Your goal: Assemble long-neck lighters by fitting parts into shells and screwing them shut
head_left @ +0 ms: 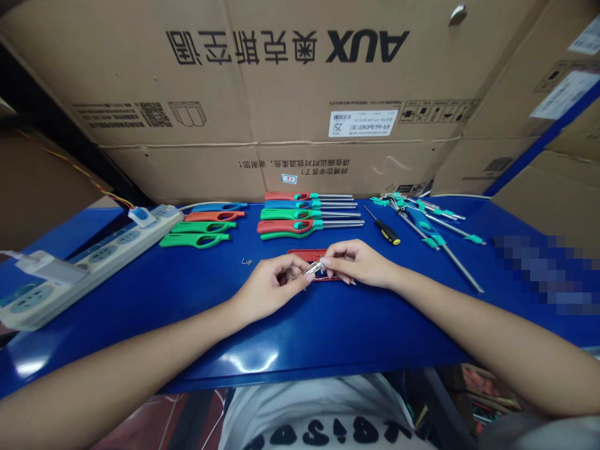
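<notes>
My left hand point(272, 287) pinches a small shiny, clear-and-silver part point(315, 267) between thumb and fingers. At the part's other end, the closed fingertips of my right hand point(363, 264) grip it too; its exact kind is too small to make out. Under and just behind both hands lies a red plastic lighter casing point(304, 255), partly covered by my fingers. A few tiny metal pieces point(247, 262) rest on the blue table to the left of my left hand. Beyond my right hand is a black-and-yellow screwdriver point(388, 234).
Assembled long-necked lighters point(285, 214) lie in a row at the back, with several coloured lighter handles point(199, 239) to their left. Metal lighter tubes with teal ends point(450, 256) are heaped right. A power strip point(100, 256) runs along the left; a cardboard wall point(281, 137) stands behind.
</notes>
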The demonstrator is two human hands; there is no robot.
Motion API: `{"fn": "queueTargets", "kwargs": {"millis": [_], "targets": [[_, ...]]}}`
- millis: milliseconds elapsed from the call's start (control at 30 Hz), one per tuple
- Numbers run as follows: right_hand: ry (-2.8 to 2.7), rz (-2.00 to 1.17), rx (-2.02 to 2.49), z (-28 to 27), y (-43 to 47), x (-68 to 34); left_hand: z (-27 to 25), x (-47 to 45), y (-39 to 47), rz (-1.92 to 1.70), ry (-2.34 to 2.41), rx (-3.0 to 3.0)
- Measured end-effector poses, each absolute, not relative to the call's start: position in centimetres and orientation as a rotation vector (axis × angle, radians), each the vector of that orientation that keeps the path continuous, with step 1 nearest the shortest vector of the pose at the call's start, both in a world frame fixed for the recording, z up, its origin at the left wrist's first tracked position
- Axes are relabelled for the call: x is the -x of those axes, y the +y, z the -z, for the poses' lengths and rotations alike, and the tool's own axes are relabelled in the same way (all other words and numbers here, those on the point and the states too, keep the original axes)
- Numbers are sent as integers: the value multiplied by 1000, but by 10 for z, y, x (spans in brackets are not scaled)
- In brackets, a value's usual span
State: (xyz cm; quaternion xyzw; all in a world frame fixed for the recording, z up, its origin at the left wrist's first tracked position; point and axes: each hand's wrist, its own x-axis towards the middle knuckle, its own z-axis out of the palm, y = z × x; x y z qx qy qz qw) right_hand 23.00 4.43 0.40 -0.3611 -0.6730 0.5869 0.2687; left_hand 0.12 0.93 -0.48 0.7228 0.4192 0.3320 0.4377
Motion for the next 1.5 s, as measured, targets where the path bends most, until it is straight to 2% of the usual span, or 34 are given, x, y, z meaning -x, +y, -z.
{"fn": "queueTargets", "kwargs": {"millis": [500, 800, 1167, 1500], "targets": [[-1966, -1513, 983, -6, 42, -233, 0, -1, 6, -723, 1020, -1902], [-1873, -1566, 879, -3, 44, -234, 3, -2, 8, -830, 1017, -1873], [-1850, -1435, 964, -6, 41, -231, 4, 1, 11, -890, 1049, -1868], [-2095, -996, 1029, -13, 53, -252, -9, 14, 20, -932, 1061, -2273]]}}
